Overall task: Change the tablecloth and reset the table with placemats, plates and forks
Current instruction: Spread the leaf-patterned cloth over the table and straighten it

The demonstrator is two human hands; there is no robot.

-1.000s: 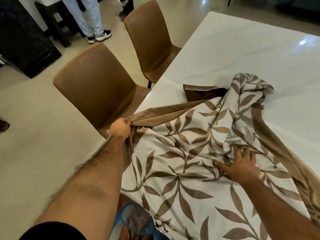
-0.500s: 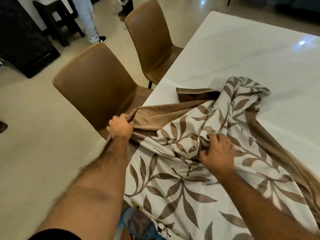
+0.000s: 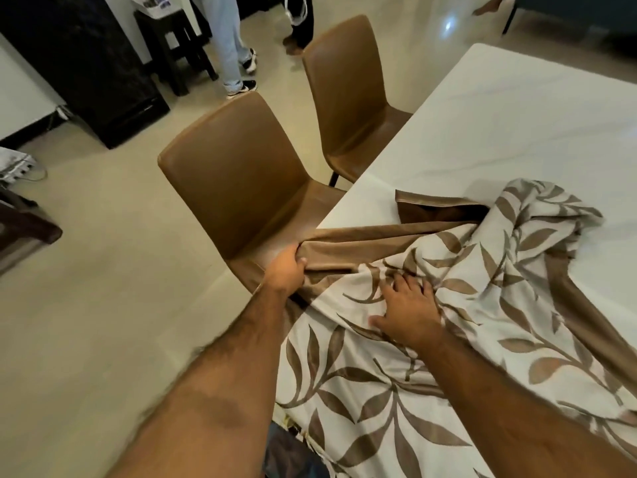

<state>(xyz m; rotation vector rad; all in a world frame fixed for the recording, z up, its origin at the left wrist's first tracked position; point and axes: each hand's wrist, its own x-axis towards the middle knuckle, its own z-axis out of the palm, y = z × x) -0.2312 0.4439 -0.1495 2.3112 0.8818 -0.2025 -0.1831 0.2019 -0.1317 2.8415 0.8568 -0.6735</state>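
Note:
A cream tablecloth [image 3: 396, 391] with a brown leaf print and a brown border lies bunched on the near part of the white marble table [image 3: 499, 132]. My left hand [image 3: 286, 270] grips the brown border at the table's left edge, fingers curled round the fabric. My right hand [image 3: 408, 308] lies on top of the cloth just right of it, fingers spread and pressing into the folds. A turned-over brown corner of the cloth sits farther back on the table. No placemats, plates or forks are in view.
Two brown chairs [image 3: 234, 188] [image 3: 344, 94] stand along the table's left side. A person's legs [image 3: 227, 46] and a dark stool [image 3: 179, 46] are at the back, beside a black cabinet [image 3: 86, 70]. Beige floor lies to the left.
My right hand has slid left across the cloth toward my left hand, clutching a fold midway and now lying spread on it. The cloth is bunched more; my left hand keeps its grip.

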